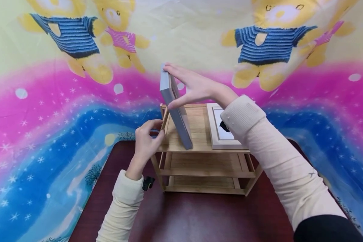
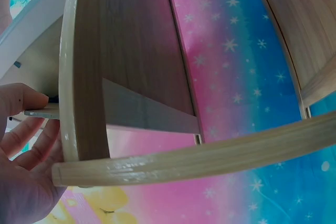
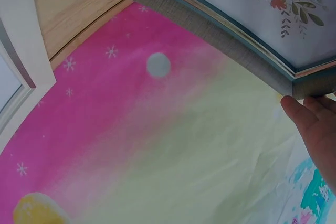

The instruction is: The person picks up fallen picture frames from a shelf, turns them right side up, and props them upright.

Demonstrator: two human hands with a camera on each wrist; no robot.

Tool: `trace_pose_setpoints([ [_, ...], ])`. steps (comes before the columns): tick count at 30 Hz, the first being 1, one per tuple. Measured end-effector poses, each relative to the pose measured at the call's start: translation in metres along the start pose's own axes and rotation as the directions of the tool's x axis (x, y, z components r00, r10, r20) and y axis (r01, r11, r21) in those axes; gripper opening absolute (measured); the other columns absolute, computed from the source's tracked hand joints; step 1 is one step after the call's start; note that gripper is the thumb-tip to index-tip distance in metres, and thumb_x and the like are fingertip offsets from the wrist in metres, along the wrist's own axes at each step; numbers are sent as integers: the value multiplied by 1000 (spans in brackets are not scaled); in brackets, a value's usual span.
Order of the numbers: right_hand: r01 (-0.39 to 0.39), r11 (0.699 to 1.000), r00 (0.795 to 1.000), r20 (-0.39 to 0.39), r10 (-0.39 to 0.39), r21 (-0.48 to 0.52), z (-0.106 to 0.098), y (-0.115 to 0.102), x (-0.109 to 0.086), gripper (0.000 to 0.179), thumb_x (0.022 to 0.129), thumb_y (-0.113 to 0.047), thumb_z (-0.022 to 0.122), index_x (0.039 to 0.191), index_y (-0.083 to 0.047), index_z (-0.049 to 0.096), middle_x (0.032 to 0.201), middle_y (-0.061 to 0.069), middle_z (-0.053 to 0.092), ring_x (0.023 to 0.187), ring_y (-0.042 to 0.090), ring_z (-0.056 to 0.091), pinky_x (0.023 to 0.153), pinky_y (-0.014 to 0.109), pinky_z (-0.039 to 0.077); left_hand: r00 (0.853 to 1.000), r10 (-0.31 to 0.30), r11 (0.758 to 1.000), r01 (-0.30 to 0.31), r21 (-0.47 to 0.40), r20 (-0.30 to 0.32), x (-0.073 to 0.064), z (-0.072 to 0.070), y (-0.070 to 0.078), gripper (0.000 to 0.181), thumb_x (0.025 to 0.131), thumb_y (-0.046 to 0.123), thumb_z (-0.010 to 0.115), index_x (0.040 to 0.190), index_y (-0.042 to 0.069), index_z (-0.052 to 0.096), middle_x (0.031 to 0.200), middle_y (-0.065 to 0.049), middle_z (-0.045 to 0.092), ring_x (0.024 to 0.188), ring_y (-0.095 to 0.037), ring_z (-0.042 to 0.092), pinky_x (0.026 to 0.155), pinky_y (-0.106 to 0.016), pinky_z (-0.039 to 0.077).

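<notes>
My right hand (image 1: 196, 85) grips a grey picture frame (image 1: 181, 126) by its upper edge, thumb on the near side and fingertips at the far corner. The frame stands tilted, its bottom edge on the top board of a wooden shelf rack (image 1: 199, 117). Flowers and leaves on its picture show in the right wrist view. To the left, my left hand (image 1: 146, 136) pinches a thin flat strip (image 2: 42, 111) between thumb and fingers, behind the frame. What this strip belongs to I cannot tell. A rail of the rack (image 2: 81, 77) covers part of that hand.
A white picture frame (image 1: 226, 147) lies on the right side of the rack's top, partly under my right forearm. Two lower boards (image 1: 203, 163) sit below. The rack stands on a dark red table (image 1: 199, 215); a bear-print cloth (image 1: 181, 40) hangs behind.
</notes>
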State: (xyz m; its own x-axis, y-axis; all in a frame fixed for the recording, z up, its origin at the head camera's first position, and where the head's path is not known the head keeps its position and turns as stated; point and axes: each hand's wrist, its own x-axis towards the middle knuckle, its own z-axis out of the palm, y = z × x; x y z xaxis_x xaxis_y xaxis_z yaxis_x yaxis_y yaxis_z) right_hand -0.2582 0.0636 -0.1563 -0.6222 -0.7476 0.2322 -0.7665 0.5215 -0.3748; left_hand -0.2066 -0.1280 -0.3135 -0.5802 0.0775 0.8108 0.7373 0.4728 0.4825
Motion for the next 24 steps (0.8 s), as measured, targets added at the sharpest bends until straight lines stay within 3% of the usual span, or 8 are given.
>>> trace_pose_setpoints([
  [18,28,997,997,78,-23,-65,0,-3,7,101,71,-47,71,147,-16,13,152,3,5,137,14,6,108,42,17,1000,-16,999,16,-51,-3,-4,1,-9,23,72,-14,63,94,-8,66,82,-20,64,69,-29,62,58,-42,54],
  [24,36,996,994,105,-27,-82,-1,-4,10,101,71,-47,70,147,-15,11,152,4,4,138,14,4,109,41,14,1000,-22,999,22,-32,11,2,-7,18,21,70,-19,60,91,-15,62,80,-26,62,68,-35,61,59,-43,53],
])
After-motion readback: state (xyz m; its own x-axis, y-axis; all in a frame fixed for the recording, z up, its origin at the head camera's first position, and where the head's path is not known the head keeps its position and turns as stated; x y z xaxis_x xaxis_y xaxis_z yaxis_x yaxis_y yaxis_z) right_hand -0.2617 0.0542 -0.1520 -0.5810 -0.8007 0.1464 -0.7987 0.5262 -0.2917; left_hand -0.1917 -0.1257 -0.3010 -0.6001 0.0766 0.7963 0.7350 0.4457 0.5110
